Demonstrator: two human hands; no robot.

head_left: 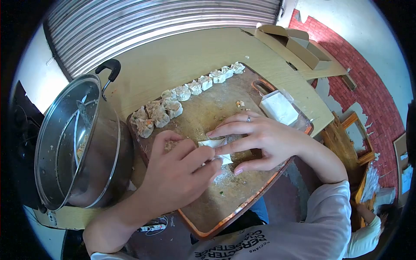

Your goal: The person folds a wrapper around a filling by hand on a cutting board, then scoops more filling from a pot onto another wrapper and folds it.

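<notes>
A thin white dumpling wrapper (215, 149) lies on the wooden cutting board (225, 203), pinched between both hands. My left hand (177, 173) covers its left part, fingers curled onto it with a bit of filling under the thumb. From the right, my right hand (255, 138), a ring on one finger, presses the wrapper with spread fingers. Several folded dumplings (182, 93) stand in a row along the board's far edge, with a cluster (151, 117) at its left end.
A large steel pot (76, 147) with a spoon inside stands left of the board. A stack of white wrappers in plastic (279, 108) lies at the board's right corner. A cardboard box (294, 43) sits at the table's far right. Another person's sleeve (368, 234) shows at the lower right.
</notes>
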